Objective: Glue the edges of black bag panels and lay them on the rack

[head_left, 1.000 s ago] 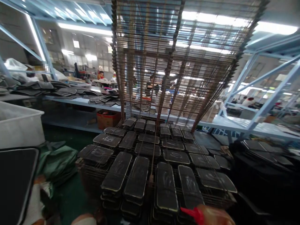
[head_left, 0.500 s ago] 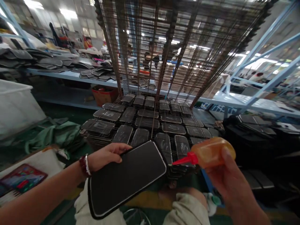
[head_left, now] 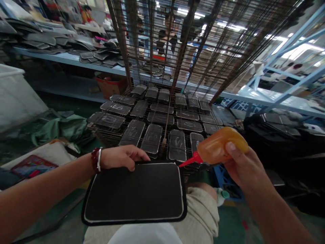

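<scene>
My left hand grips the upper edge of a flat black panel with rounded corners, its thumb on the top face. A pale line runs round the panel just inside its dark border. In my right hand is a squeeze bottle of amber liquid, tilted down to the left. Its red nozzle tip is at the panel's upper right corner; whether it touches I cannot tell. Beyond my hands, similar black panels lie in rows on a wire rack, several with whitish marks.
Raised wire shelves slant up over the rack. A blue bench with piled dark pieces stands behind on the left, a white bin nearer. Black bundles are stacked at the right. People sit in the background.
The panel has turned to lie nearly level and moved lower in view. The bottle has shifted left and up, its nozzle now at the panel's upper right corner. The view has tilted down.
</scene>
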Motion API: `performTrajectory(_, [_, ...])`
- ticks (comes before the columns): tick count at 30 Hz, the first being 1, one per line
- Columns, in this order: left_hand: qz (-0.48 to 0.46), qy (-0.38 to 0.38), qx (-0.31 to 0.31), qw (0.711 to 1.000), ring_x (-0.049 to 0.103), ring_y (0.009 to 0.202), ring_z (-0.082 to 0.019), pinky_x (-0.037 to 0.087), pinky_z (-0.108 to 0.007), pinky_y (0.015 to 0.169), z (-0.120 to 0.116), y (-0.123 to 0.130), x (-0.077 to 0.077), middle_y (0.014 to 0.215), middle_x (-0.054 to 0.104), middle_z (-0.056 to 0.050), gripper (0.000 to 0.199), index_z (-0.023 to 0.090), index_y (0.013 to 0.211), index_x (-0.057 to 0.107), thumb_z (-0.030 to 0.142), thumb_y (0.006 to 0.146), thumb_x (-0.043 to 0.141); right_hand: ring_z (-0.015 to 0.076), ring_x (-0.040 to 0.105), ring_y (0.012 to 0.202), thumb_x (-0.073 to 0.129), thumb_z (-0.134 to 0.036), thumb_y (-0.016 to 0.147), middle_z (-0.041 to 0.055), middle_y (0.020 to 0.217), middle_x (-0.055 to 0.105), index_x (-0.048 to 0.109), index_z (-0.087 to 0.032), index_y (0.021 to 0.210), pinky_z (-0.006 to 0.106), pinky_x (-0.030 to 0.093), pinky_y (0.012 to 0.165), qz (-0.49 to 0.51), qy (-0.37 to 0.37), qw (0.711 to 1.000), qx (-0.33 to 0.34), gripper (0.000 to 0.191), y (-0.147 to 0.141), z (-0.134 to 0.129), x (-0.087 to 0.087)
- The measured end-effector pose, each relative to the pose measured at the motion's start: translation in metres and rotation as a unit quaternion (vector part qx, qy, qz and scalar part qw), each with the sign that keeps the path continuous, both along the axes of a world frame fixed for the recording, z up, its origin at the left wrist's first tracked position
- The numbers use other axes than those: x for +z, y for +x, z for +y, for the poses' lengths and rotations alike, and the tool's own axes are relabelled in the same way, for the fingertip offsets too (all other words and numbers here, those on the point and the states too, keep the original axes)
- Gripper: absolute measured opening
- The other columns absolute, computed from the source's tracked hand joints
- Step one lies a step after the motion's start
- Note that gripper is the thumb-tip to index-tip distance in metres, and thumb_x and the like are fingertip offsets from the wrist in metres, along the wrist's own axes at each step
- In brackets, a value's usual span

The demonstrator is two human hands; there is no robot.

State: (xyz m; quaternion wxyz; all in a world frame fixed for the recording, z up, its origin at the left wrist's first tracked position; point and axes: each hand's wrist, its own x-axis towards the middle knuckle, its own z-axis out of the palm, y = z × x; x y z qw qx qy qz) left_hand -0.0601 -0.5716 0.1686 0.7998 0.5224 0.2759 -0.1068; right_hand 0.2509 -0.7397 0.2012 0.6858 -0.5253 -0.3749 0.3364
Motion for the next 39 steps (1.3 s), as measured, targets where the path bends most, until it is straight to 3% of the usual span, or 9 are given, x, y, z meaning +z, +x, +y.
performTrajectory(7, [0.009,0.005,-0.006,1.000,0.071,0.079,-0.020,0.053,-0.023,0.061,0.000,-0.007,0.002,0.102,0.075,-0.003,0.052,0.018,0.104,0.066,0.004,0.054,0.058,0.0123,0.060,0.072,0.080,-0.038,0.075,0.0010,0.087,0.064,0.069,-0.022,0.102,0.019,0.053,0.065,-0.010,0.000,1.000,0.022,0.033,-0.005,0.005,-0.005])
performTrajectory(19, [0.020,-0.001,0.016,1.000,0.071,0.073,-0.022,0.053,-0.025,0.058,0.003,-0.003,0.004,0.095,0.076,-0.005,0.051,0.018,0.100,0.071,0.004,0.053,0.059,0.0140,0.061,0.072,0.083,-0.041,0.069,0.0018,0.088,0.065,0.069,-0.024,0.103,0.021,0.055,0.064,-0.001,-0.019,1.000,0.005,0.040,-0.010,0.006,-0.010])
performTrajectory(33, [0.011,-0.019,0.042,0.999,0.071,0.075,-0.023,0.055,-0.028,0.063,0.015,-0.006,-0.010,0.097,0.075,-0.007,0.050,0.018,0.100,0.072,0.004,0.054,0.061,0.0170,0.062,0.084,0.084,-0.039,0.068,0.0020,0.098,0.063,0.065,-0.028,0.113,0.024,0.055,0.074,0.013,-0.025,1.000,0.009,0.050,-0.006,-0.019,-0.018])
performTrajectory(39, [-0.007,-0.043,0.078,0.996,0.071,0.076,-0.021,0.056,-0.029,0.068,0.017,-0.011,-0.019,0.096,0.075,-0.006,0.049,0.018,0.099,0.072,0.003,0.053,0.062,0.0242,0.067,0.085,0.081,-0.039,0.072,0.0067,0.103,0.066,0.064,-0.026,0.115,0.031,0.059,0.067,0.028,-0.025,0.999,0.031,0.048,-0.009,-0.027,-0.017])
